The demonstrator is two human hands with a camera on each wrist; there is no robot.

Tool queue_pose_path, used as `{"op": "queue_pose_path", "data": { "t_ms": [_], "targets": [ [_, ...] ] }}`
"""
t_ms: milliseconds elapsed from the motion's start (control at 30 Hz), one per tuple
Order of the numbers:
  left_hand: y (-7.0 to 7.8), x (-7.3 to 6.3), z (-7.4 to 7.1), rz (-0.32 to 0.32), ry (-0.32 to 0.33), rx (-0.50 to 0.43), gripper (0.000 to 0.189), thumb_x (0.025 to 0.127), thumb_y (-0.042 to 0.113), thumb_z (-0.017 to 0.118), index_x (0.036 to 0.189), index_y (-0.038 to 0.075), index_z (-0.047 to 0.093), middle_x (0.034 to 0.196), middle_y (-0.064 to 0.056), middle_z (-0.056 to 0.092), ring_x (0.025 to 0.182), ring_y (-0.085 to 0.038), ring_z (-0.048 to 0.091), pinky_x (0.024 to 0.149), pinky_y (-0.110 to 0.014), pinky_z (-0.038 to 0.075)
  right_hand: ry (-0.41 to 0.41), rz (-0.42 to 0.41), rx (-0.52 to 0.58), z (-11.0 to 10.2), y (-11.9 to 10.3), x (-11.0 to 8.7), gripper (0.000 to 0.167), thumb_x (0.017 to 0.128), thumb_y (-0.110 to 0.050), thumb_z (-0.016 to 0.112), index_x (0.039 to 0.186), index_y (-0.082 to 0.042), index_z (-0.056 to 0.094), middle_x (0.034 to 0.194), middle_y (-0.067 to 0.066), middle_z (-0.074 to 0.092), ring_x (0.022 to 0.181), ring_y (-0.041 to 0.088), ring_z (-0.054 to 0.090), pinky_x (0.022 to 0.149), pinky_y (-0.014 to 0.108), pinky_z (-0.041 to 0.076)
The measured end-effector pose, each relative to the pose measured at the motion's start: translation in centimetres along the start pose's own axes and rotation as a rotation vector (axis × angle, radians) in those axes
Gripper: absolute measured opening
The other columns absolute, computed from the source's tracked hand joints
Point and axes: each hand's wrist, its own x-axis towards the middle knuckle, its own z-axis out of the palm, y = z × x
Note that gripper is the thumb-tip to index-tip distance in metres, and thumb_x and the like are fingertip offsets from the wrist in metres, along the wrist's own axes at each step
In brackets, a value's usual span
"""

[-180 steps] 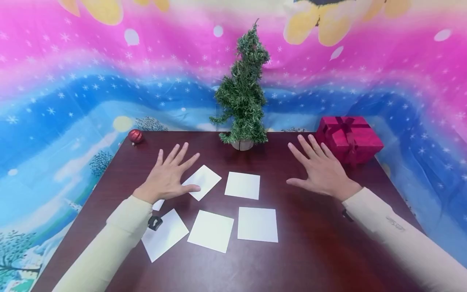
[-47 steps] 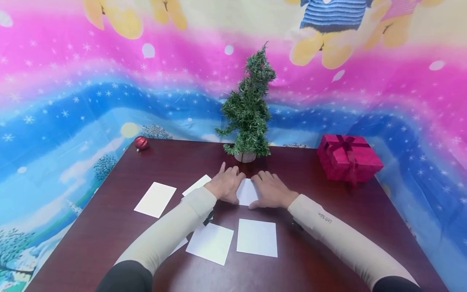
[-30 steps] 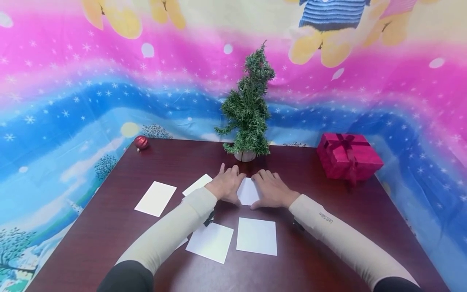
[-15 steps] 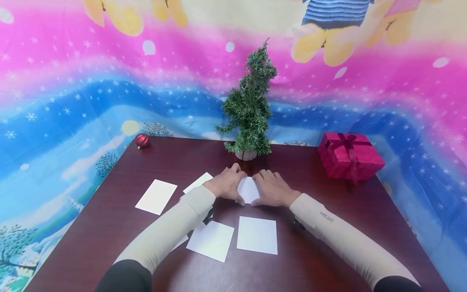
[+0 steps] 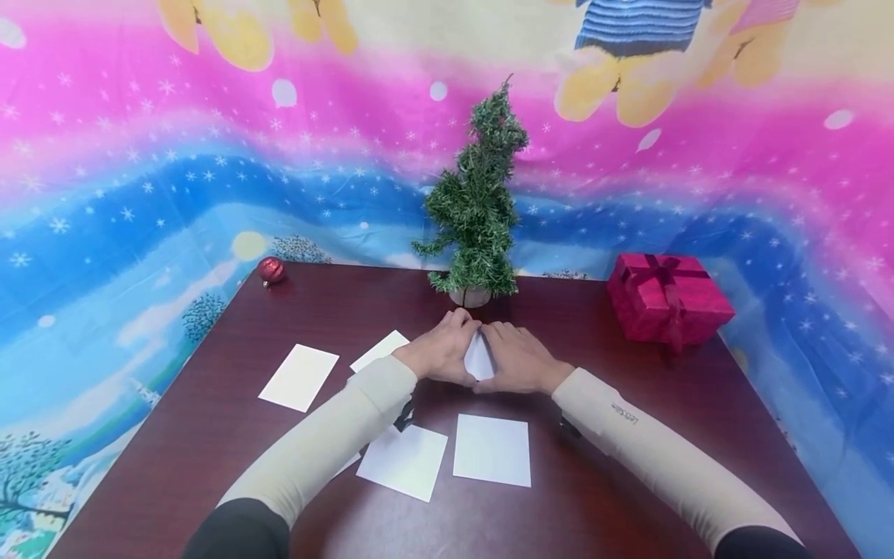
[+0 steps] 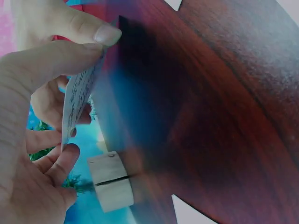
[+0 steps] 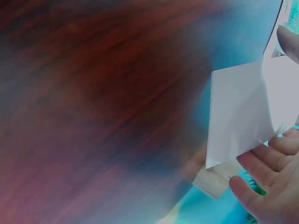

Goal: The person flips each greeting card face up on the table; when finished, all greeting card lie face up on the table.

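In the head view, a square white card [image 5: 479, 361] is raised a little off the table, between my two hands and tilted. My left hand [image 5: 441, 349] pinches its left side with thumb and fingers. At its right side my right hand [image 5: 520, 361] holds it the same way. Rows of dark marks like print cover one face of the card [image 6: 77, 95] in the left wrist view; they are too small to read. The right wrist view shows the plain white face of the card [image 7: 243, 109], slightly bent, with fingertips behind its far edge.
Flat on the dark table [image 5: 594, 497] lie other white cards [image 5: 492, 450], one mostly hidden under the left sleeve. A small artificial tree [image 5: 478, 210] stands just behind the hands. A red bauble [image 5: 271, 270] sits back left, a red gift box [image 5: 667, 299] back right.
Six seconds ago both hands were spread apart over the table. They came together around the back middle card. In the last half second they drew closer, and the card lifted and tilted.
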Motion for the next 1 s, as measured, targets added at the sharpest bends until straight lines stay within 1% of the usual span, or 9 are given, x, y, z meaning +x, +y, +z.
{"op": "queue_pose_path", "data": {
  "t_ms": [100,167,233,367,500,667,767,833,1000],
  "targets": [
    [-0.2,-0.2,-0.4,-0.014,-0.011,-0.029,0.123,0.063,0.058,0.089,0.155,0.005,0.027,0.137,-0.016,0.043,0.127,-0.032,0.043,0.114,-0.050,0.031,0.022,0.001,0.013,-0.4,-0.2,0.1,0.108,0.071,-0.071,0.074,0.147,-0.002,0.043,0.127,0.013,0.055,0.110,0.027,0.053,0.086,0.044,0.053],
    [-0.5,-0.4,-0.6,-0.035,-0.049,-0.149,0.134,0.062,0.055,0.092,0.160,0.009,0.013,0.145,-0.017,0.038,0.136,-0.032,0.037,0.118,-0.054,0.022,0.014,0.015,0.041,-0.6,-0.3,0.1,0.109,0.070,-0.066,0.078,0.150,-0.004,0.040,0.133,0.014,0.052,0.114,0.027,0.051,0.085,0.044,0.055],
    [-0.9,-0.7,-0.6,-0.052,-0.100,-0.303,0.141,0.062,0.047,0.095,0.161,0.013,0.001,0.156,-0.016,0.028,0.145,-0.031,0.027,0.119,-0.051,0.019,-0.003,0.032,0.100,-0.8,-0.2,0.1,0.110,0.068,-0.060,0.084,0.152,-0.006,0.037,0.138,0.013,0.048,0.116,0.027,0.050,0.083,0.044,0.056],
    [-1.6,-0.8,-0.3,-0.066,-0.146,-0.489,0.144,0.064,0.034,0.096,0.161,0.013,-0.009,0.165,-0.013,0.013,0.151,-0.028,0.014,0.121,-0.047,0.012,-0.015,0.060,0.261,-1.3,-0.1,0.1,0.109,0.068,-0.046,0.090,0.152,-0.005,0.034,0.141,0.013,0.045,0.110,0.026,0.052,0.083,0.043,0.056],
    [-2.0,-0.5,0.1,-0.072,-0.114,-0.446,0.140,0.066,0.034,0.095,0.160,0.007,-0.005,0.166,-0.012,0.016,0.151,-0.027,0.016,0.122,-0.049,0.006,0.005,0.078,0.453,-1.8,-0.1,-0.1,0.110,0.068,-0.035,0.093,0.152,-0.002,0.029,0.142,0.015,0.043,0.111,0.028,0.054,0.091,0.044,0.052],
    [-1.6,0.3,0.5,-0.039,-0.060,-0.366,0.140,0.064,0.042,0.095,0.161,0.007,0.001,0.163,-0.013,0.025,0.149,-0.027,0.022,0.121,-0.054,0.008,0.040,0.071,0.694,-1.9,-0.3,-0.1,0.114,0.068,-0.034,0.094,0.150,0.000,0.024,0.145,0.017,0.040,0.128,0.029,0.049,0.106,0.047,0.043],
    [-1.3,0.7,0.6,-0.013,-0.026,-0.335,0.139,0.064,0.047,0.094,0.161,0.008,0.002,0.160,-0.014,0.030,0.148,-0.027,0.025,0.120,-0.055,0.009,0.056,0.070,0.798,-1.7,-0.4,-0.2,0.115,0.067,-0.035,0.094,0.148,0.000,0.021,0.145,0.021,0.039,0.131,0.028,0.047,0.109,0.049,0.040],
    [-1.1,0.8,0.6,-0.007,-0.013,-0.312,0.136,0.064,0.049,0.093,0.161,0.009,0.005,0.157,-0.014,0.035,0.146,-0.027,0.028,0.120,-0.054,0.009,0.062,0.082,0.823,-1.6,-0.4,-0.4,0.116,0.067,-0.036,0.094,0.148,-0.001,0.019,0.143,0.021,0.040,0.131,0.026,0.047,0.109,0.047,0.040],
    [-1.1,0.9,0.7,-0.026,0.014,-0.166,0.124,0.064,0.054,0.089,0.156,0.008,0.020,0.147,-0.012,0.046,0.139,-0.028,0.039,0.121,-0.052,0.012,0.073,0.106,0.784,-1.4,0.0,-0.9,0.119,0.068,-0.034,0.094,0.152,-0.007,0.014,0.141,0.017,0.043,0.123,0.026,0.050,0.105,0.044,0.042]
  ]
}}
